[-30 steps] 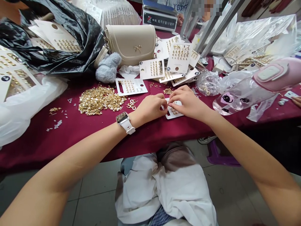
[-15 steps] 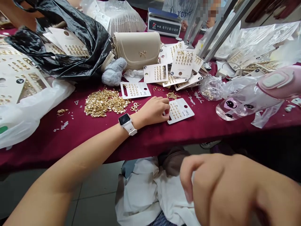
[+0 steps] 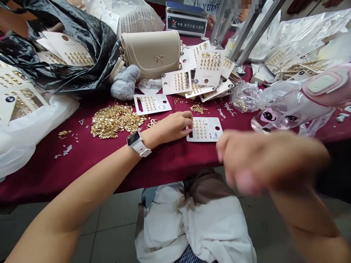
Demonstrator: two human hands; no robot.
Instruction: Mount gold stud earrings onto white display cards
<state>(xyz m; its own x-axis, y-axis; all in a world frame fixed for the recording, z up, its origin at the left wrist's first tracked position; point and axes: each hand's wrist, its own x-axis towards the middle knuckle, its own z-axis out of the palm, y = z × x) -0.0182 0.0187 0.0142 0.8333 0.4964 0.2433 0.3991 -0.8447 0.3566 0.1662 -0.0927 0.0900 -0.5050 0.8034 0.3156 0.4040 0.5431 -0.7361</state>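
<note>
My left hand (image 3: 178,126), with a white watch on its wrist, rests on the table with curled fingers at the left edge of an earring card (image 3: 210,128). That card lies flat, bearing rows of small gold pieces. Blurred by motion, my right hand (image 3: 263,160) is raised before the table edge, right of the card; whether it holds anything does not show. A heap of gold pieces (image 3: 115,120) sits left of my left hand, with gold rings partly behind the wrist. Another earring card (image 3: 155,103) lies behind my left hand, near a small gold pile (image 3: 198,108).
A beige handbag (image 3: 152,53) with a grey plush stands behind. Piled earring cards (image 3: 208,69) lie beside it. A black bag (image 3: 95,47) is at left, a pink bottle (image 3: 307,95) at right, a scale (image 3: 186,22) at the back. A person's hand shows behind the scale.
My right hand has moved up from the lower right toward the table edge. The near card now lies straighter, my left hand still at its left edge. The camera view has shifted slightly.
</note>
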